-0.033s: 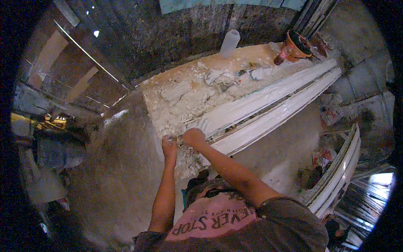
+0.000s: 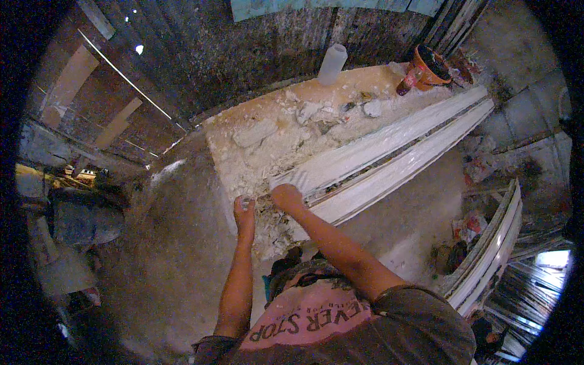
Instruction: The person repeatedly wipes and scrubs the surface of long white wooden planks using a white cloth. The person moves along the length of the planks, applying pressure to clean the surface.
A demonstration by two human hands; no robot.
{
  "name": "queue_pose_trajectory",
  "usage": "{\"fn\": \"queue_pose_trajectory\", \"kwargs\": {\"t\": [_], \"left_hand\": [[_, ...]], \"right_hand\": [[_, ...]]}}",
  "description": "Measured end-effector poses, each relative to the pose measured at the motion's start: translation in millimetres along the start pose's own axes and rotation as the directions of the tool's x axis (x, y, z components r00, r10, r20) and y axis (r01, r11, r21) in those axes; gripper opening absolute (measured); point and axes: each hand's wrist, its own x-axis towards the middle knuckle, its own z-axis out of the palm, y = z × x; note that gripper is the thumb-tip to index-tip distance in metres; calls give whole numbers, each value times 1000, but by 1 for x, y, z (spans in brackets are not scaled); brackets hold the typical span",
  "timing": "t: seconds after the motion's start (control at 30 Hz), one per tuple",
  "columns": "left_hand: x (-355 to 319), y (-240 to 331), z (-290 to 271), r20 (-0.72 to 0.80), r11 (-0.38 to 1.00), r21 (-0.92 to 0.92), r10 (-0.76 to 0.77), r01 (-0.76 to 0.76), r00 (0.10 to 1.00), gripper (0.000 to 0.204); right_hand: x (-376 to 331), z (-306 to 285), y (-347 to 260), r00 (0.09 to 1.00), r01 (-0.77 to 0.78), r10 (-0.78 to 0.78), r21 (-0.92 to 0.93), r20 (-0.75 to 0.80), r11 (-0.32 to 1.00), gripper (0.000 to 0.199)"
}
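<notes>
Left hand [image 2: 244,210] pinching small pale tool [image 2: 246,201]; right hand [image 2: 286,196] clenched at end of long white plaster moulding [image 2: 389,155] on rubble-strewn bench [image 2: 225,152]. Best worked with steady, even strokes.

On the workbench [image 2: 243,155], rubble chunks [image 2: 258,131] lie left of the long moulding [image 2: 389,149]; a bottle [image 2: 332,64] and bucket [image 2: 429,68] stand behind it.

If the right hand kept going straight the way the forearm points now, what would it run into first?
The right hand points up and left, resting at the near end of the long white moulding. Straight on, it would likely meet the plaster rubble on the worktable first, though depth is unclear.
</notes>
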Motion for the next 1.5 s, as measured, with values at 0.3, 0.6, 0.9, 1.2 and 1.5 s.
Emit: {"fn": "queue_pose_trajectory", "kwargs": {"t": [0.3,0.6,0.9,1.2,1.5], "left_hand": [[11,82,2,324,884,163,370,-437,870,55],[65,155,91,982,496,28,150,-868,117,77],[56,232,259,953,558,-55,277,-828,123,89],[32,303,402,904,390,-236,424,-890,-54,77],[22,217,224,950,359,-93,312,-929,25,71]], "right_hand": [[-8,-80,239,934,-231,92,-384,-346,894,24],[-11,-72,142,973,-229,229,29,-6,973,35],[-4,-154,377,944,-308,264,-240,-197,921,24],[-24,-200,511,802,-533,371,-280,-467,799,22],[-33,-115,316,830,-311,192,-148,-524,939,31]]}}
